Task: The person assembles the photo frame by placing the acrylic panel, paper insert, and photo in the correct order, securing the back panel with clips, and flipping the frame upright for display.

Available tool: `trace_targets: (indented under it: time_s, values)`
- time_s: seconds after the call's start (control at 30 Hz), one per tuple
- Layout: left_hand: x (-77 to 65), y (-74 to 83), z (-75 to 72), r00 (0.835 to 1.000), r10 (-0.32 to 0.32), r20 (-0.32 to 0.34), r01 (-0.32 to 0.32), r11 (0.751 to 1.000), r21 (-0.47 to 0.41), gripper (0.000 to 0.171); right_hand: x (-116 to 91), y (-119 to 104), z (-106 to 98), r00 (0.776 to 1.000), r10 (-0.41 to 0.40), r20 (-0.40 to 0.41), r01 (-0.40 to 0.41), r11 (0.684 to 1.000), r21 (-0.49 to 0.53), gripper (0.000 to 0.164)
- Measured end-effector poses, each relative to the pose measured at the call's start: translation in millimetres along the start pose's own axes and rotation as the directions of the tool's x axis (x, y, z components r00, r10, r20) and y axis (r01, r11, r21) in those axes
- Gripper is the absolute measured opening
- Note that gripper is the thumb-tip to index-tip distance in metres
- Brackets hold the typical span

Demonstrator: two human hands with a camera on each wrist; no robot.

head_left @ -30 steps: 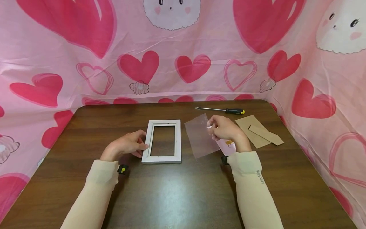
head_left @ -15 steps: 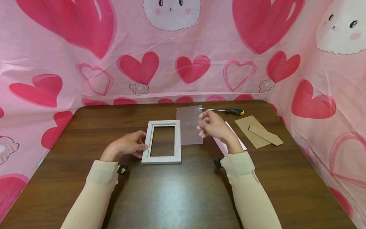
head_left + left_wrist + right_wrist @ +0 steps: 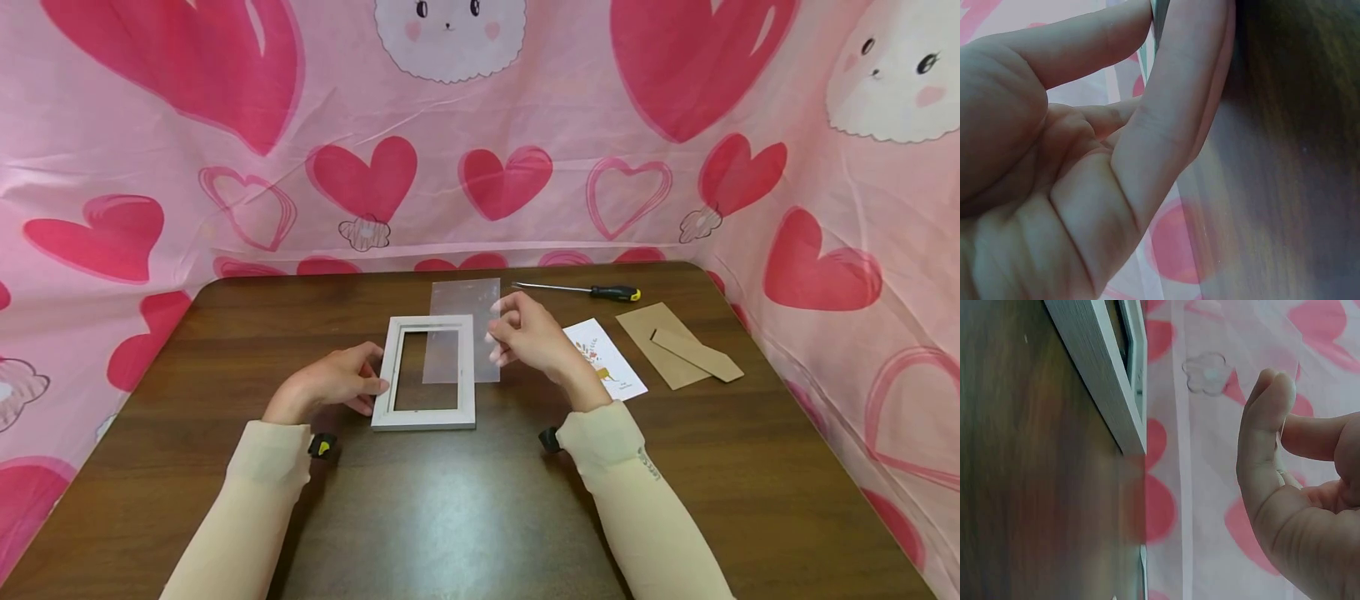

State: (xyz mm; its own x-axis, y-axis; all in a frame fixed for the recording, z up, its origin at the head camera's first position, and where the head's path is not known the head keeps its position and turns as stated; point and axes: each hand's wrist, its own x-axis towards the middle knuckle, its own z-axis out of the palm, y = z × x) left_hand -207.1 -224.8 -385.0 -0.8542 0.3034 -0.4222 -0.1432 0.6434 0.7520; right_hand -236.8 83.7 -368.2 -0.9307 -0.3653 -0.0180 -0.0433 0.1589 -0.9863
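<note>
A white picture frame [image 3: 423, 419] lies on the table. My left hand [image 3: 337, 377] holds its left side, thumb on top and fingers along the outer edge; the left wrist view shows thumb and fingers [image 3: 1179, 81] closed on a narrow edge. Between thumb and fingertips, my right hand [image 3: 528, 337] pinches a clear plastic sheet [image 3: 465, 297] by its right edge. That sheet overlaps the upper right of the frame and its opening in the head view. In the right wrist view, the see-through sheet [image 3: 1266, 337] stands above the frame [image 3: 1094, 369], raised off it.
Right of my right hand lies a white card [image 3: 611, 358] with a printed picture, partly hidden by the wrist. Beyond it is a brown backing board [image 3: 637, 321] with a stand leg [image 3: 697, 354]. A screwdriver [image 3: 615, 293] lies near the back edge of the wooden table [image 3: 450, 517].
My right hand has carried the clear sheet leftward from beside the frame to over its upper right part, uncovering the printed card. My left hand and the frame have stayed put.
</note>
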Motion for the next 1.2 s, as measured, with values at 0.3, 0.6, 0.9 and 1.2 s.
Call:
trace_targets:
  time_s: [0.3,0.6,0.9,1.2]
  values:
    - [-2.3,-0.3,0.3,1.000,0.005,-0.012,-0.005,1.000,0.006,0.056,10.6,2.3,22.3,0.998,0.025,0.060,-0.025,1.000,-0.001,0.029]
    - [-2.4,-0.8,0.9,1.000,0.016,-0.003,-0.016,1.000,-0.007,0.056,21.9,11.9,39.1,0.990,0.115,0.076,-0.115,0.993,-0.001,0.033]
    - [-3.2,-0.3,0.6,1.000,0.014,-0.009,-0.014,1.000,-0.004,0.056,25.9,18.6,51.9,0.982,0.162,0.099,-0.161,0.987,-0.013,0.034]
    - [-1.1,-0.2,0.2,1.000,0.013,-0.001,-0.013,1.000,-0.004,0.057,28.0,21.6,55.4,0.979,0.183,0.092,-0.180,0.983,-0.042,0.031]
